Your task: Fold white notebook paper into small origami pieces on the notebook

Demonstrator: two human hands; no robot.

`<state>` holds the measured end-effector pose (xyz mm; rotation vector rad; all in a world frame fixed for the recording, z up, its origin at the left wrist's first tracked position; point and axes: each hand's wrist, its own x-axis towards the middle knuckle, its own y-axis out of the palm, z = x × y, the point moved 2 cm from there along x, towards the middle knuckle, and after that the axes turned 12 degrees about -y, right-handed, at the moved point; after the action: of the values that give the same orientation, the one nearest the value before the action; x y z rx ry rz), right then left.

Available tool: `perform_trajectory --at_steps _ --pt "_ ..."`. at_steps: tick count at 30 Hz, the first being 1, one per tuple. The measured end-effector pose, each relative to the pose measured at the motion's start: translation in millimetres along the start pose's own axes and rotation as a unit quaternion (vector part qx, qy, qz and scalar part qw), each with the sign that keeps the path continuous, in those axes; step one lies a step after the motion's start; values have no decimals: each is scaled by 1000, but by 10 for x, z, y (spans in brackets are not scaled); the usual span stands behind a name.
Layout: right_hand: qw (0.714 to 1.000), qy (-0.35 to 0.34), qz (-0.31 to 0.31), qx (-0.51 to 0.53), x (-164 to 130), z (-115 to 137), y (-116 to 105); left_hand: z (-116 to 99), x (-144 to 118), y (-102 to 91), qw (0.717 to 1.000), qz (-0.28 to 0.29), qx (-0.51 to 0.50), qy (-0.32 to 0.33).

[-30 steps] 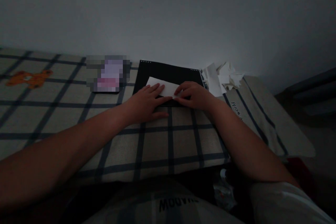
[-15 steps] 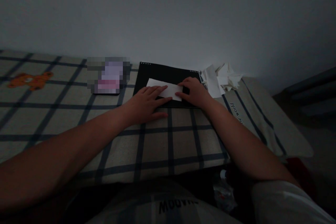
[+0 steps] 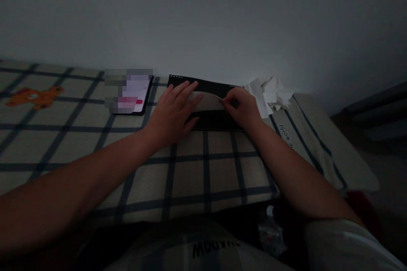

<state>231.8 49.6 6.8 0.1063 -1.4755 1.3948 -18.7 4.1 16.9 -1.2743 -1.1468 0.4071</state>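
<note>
A white sheet of paper point(image 3: 207, 102) stands tilted up and bowed over a black flat pad or folder point(image 3: 219, 122), its upper edge curving between my hands. My right hand point(image 3: 243, 106) pinches the paper's right end between thumb and fingertips. At the other end, my left hand point(image 3: 174, 110) has its fingers stretched out and spread, touching the paper's left side. The left hand hides that end of the paper and part of the black pad, so the exact contact there does not show.
Cut or folded white papers point(image 3: 278, 93) lie heaped right of the pad. A phone point(image 3: 133, 93), partly pixelated, is on the left, with an orange bear-shaped piece point(image 3: 34, 97) beyond it. A checked cloth point(image 3: 206, 169) covers the table against the wall. Below its edge stands a plastic bottle point(image 3: 271, 233).
The paper lay flat on the black pad; now it is lifted and bowed. My right fingers have closed on its right end, while my left hand has shifted up and left.
</note>
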Motion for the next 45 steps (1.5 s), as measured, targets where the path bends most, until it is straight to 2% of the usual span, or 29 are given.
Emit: perform_trajectory --at_steps 3,13,18,23,29,32,35,39,45 --pt "999 -30 19 4 8 73 -29 24 18 -27 1000 -14 -11 -18" --pt "974 -137 177 27 26 339 -40 96 61 -15 999 -10 -13 -35" --pt "970 -145 174 85 16 413 -39 185 73 10 999 4 5 -33" --pt "967 -160 178 87 -1 414 -28 229 70 44 999 8 17 -30" --pt "974 -83 209 44 1 323 19 189 74 74 1000 -12 17 -8" --pt "979 -40 193 49 10 281 39 137 67 82 999 0 -9 31" --pt "981 31 168 93 6 226 69 105 50 69 998 -5 -30 55" --pt "967 131 135 173 -11 161 106 99 39 31 998 -26 -43 40" --pt "964 130 145 182 -7 140 112 69 53 30 999 6 -25 38"
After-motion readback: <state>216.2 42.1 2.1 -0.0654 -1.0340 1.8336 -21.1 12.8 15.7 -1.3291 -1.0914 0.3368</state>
